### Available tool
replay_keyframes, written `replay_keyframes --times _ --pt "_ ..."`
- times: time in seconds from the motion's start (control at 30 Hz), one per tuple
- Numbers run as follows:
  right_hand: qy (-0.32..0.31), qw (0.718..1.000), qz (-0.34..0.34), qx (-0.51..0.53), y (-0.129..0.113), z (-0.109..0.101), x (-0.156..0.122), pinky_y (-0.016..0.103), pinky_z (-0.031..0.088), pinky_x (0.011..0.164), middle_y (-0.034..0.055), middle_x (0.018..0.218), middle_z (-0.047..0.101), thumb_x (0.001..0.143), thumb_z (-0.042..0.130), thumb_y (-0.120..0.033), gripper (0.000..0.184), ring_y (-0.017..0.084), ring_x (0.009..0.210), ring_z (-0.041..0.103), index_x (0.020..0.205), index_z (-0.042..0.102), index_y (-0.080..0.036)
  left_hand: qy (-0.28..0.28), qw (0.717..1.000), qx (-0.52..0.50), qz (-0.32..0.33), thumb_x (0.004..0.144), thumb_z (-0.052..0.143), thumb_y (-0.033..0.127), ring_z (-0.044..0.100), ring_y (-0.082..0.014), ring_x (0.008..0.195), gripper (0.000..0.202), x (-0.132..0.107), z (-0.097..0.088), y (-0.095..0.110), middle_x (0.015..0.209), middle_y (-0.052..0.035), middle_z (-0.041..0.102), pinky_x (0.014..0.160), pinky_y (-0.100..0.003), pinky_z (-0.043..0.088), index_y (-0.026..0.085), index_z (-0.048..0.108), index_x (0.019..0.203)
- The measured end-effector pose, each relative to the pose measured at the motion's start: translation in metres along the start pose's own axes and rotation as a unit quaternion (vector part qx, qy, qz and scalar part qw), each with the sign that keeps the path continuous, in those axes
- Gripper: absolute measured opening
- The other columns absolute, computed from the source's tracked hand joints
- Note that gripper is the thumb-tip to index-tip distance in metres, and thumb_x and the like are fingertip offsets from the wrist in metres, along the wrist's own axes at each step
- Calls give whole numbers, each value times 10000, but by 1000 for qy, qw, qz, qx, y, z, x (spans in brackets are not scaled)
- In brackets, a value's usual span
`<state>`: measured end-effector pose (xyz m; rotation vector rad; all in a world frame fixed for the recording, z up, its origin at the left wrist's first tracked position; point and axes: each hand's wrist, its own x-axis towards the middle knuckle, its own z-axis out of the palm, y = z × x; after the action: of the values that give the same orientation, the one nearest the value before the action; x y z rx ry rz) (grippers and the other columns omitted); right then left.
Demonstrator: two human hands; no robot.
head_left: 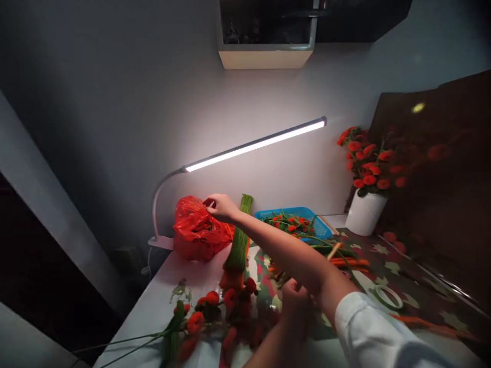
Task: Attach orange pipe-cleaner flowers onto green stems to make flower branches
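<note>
My right hand (221,207) reaches across to the top of a red plastic bag (199,232), fingers pinched at its crumpled edge. What lies inside the bag is mostly hidden. Below my right forearm, my left hand (295,295) is closed, partly covered by the arm. Greenish-brown flower stems (279,277) stick out by its fingers. Red pompom-like flowers (211,298) lie at the front left, some blurred, with long green stems running off to the left. A bundle of green stems (237,245) with an orange lower end lies beside the bag.
A blue basket (263,212) of red flowers stands by the wall. At right are a white vase (366,213) of red flowers and a tape roll (388,296) on the patterned cloth (378,248). A lit lamp (257,144) spans low above; a cabinet (266,57) hangs higher.
</note>
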<state>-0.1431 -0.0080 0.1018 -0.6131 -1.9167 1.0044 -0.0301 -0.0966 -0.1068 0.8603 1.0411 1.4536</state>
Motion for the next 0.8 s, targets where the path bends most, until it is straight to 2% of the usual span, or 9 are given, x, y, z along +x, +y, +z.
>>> replay_keyframes --times 0.07,0.13,0.2,0.27,0.33,0.4,0.5,0.57,0.8 --pt "8 999 -30 -19 -4 -40 -37 184 413 635 -41 735 595 731 569 -3 181 73 639 503 789 654 -152 -25 999 -2 -27 815 600 367 585 -136 649 244 -11 9 -3 753 -20 629 603 -267 494 127 646 827" --pt "42 997 -59 -39 -4 -79 -94 207 420 683 -18 813 602 762 571 -72 156 93 705 517 853 647 -174 -19 999 -26 -12 726 683 397 497 -88 489 275 -16 11 1 512 27 530 498 -201 409 134 642 659" --pt "108 981 -127 -98 4 -109 -159 247 432 690 1 776 578 811 528 -151 117 123 710 524 864 629 -177 -12 998 -58 -4 672 718 423 455 -64 448 289 -16 9 9 484 49 516 462 -177 368 144 645 676" --pt "232 948 -110 -189 23 -125 -215 281 431 721 22 797 567 826 509 -185 87 150 746 523 830 595 -179 -9 996 -86 -2 635 739 434 441 -48 441 312 -14 8 17 498 57 528 452 -158 359 143 646 698" --pt "285 921 -69 -257 48 -129 -250 308 429 751 46 830 563 800 562 -231 70 184 811 528 835 566 -170 1 993 -116 0 587 778 408 469 -40 467 320 -12 8 23 539 55 558 475 -143 390 138 642 693" --pt "255 927 -21 -275 72 -127 -263 286 426 686 42 785 571 800 583 -276 114 178 751 532 817 563 -165 8 990 -142 -3 540 814 368 504 -39 498 329 -11 8 27 587 45 591 514 -140 435 131 647 696" --pt "102 972 -20 -211 91 -127 -257 244 411 622 27 724 615 888 463 -269 198 138 652 545 809 613 -166 12 986 -166 -20 495 843 321 533 -35 517 348 -10 7 30 633 32 621 558 -141 481 125 662 719" --pt "46 988 -26 -145 94 -130 -251 235 417 621 30 743 648 899 456 -282 231 130 654 564 836 643 -163 10 983 -177 -38 481 853 289 535 -31 507 347 -10 5 31 622 28 619 542 -132 488 117 668 720" --pt "59 994 78 50 102 -142 -261 218 390 496 29 665 642 768 644 -388 272 106 542 511 820 694 -125 -22 971 -211 -112 643 763 154 530 -35 464 167 -14 5 32 618 -12 628 485 -125 508 83 680 769"
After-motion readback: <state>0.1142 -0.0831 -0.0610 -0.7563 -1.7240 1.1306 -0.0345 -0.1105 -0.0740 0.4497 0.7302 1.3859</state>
